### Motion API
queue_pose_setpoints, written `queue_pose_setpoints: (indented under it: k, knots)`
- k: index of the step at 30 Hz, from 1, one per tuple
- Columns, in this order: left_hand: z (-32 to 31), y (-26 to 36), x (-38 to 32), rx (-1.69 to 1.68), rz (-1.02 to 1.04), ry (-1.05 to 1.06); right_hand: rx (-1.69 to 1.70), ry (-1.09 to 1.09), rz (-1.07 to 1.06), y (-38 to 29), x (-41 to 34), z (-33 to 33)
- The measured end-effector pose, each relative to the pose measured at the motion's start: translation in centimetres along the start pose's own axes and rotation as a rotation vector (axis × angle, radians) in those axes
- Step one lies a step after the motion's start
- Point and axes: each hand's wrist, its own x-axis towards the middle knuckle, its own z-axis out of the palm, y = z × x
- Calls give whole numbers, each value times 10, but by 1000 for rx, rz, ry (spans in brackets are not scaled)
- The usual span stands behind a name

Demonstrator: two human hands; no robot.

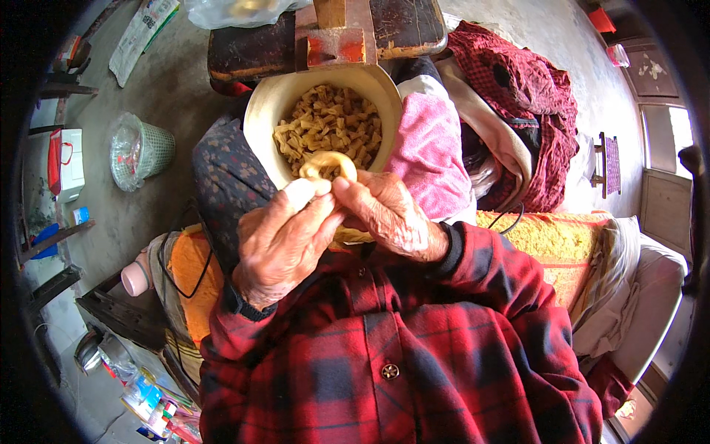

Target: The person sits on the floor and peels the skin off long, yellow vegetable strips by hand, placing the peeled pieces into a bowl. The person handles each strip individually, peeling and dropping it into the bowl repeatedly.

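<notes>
A pale yellow, pliable strip (348,166) is bent into a loop over the near side of a cream-coloured tub (259,119). My left hand (283,238) pinches it from the left between thumb and fingers. From the right, the thumb and fingers of my right hand (388,213) grip it too, and the fingertips of both hands almost meet. Folded fingers hide the strip's ends, though some yellow material shows below my hands. Inside the tub, between my knees, lies a heap of small yellow-brown knotted pieces (327,122); what they are made of I cannot tell.
A worn dark wooden bench (249,53) bearing a clear plastic bag (238,12) stands just beyond the tub. A pink towel (427,158) covers my right knee. Red checked cloth (546,100) is piled to the right, and a pale green plastic basket (158,147) stands on the floor leftward.
</notes>
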Motion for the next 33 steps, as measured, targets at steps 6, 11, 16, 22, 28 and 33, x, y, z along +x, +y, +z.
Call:
queue_pose_setpoints:
  k: [6, 11, 16, 22, 28, 33]
  knots:
    - [-3, -6, -10, -532, -502, 126, -217, -9, -230, -5, 5, -10]
    - [6, -13, -15, -1234, -990, 306, 143, -36, 152, -24, 1, -1]
    - [16, -14, -16, -1288, -962, 330, -14, -75, 34, -24, 7, 0]
    - [22, -7, -6, -1156, -1000, 320, -78, -79, -37, -20, 9, -1]
    - [12, 11, -3, -1225, -983, 175, -172, -108, -81, -20, 7, -3]
    - [16, 12, -5, -1165, -998, 228, -176, -74, -134, -13, 8, 3]
